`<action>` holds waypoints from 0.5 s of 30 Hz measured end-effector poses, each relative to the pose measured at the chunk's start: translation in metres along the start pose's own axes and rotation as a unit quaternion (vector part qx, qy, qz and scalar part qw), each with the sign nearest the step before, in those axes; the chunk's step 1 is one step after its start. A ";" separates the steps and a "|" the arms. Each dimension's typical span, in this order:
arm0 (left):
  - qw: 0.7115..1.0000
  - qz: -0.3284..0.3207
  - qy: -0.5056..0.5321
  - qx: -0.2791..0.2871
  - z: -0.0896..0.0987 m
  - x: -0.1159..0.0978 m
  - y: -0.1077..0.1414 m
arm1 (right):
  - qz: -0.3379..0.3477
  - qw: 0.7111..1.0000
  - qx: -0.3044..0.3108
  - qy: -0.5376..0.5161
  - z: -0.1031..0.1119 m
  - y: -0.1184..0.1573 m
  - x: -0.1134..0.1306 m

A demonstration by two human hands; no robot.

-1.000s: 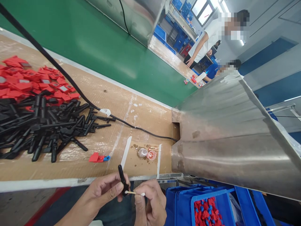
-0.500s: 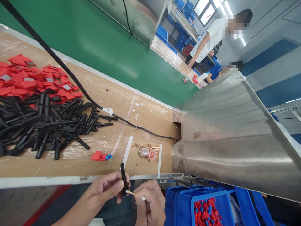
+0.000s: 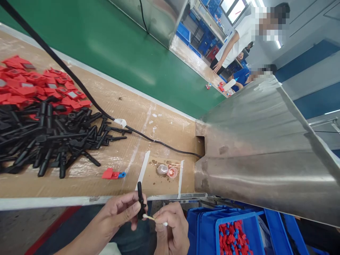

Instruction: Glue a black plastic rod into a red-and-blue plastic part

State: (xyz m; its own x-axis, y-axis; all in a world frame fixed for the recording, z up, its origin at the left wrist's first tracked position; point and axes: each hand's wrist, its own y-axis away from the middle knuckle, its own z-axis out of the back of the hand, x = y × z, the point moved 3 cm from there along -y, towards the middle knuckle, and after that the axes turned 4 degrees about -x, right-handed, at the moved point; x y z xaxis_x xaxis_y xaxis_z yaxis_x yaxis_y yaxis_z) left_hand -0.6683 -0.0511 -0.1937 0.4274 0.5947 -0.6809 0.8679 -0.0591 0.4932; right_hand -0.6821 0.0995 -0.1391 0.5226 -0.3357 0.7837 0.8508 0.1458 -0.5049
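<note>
Between the thumb and fingers of my left hand (image 3: 124,211) is a black plastic stick-shaped part (image 3: 140,198), held nearly upright at the table's front edge. My right hand (image 3: 172,226) pinches a cotton swab (image 3: 151,217); its white tip is at the lower end of the black part, touching or very close to it. Beyond my hands, two small cups stand on the table: a clear cup (image 3: 162,169) and a cup with pinkish contents (image 3: 172,172). A red part with a blue end (image 3: 113,174) lies on the table, left of the cups.
A pile of black parts (image 3: 53,138) and a pile of red parts (image 3: 34,85) cover the table's left side. A black cable (image 3: 159,144) crosses the tabletop. To the right rise a metal panel (image 3: 252,152) and, below it, a blue bin (image 3: 220,225) of red-blue pieces. Two people are beyond.
The swab and my right hand have shifted slightly to the right. My left hand keeps its hold on the black part. The camera view has moved a little.
</note>
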 end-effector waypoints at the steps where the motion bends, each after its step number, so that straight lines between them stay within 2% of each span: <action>1: 1.000 0.003 -0.002 -0.005 0.000 0.000 0.000 | -0.002 1.000 0.001 0.001 -0.001 0.001 -0.001; 6: 1.000 0.004 -0.014 -0.008 -0.001 0.000 0.001 | 0.002 1.000 0.026 0.002 -0.002 0.004 -0.005; 15: 1.000 -0.003 -0.003 -0.016 0.000 -0.001 0.002 | -0.010 0.999 0.028 0.025 -0.004 0.004 0.000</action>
State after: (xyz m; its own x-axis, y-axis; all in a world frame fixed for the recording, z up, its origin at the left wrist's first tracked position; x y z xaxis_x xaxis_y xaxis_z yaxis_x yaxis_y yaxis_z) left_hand -0.6670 -0.0523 -0.1919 0.4243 0.5899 -0.6870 0.8616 -0.0297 0.5067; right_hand -0.6790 0.0965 -0.1431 0.5034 -0.3848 0.7736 0.8634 0.1905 -0.4671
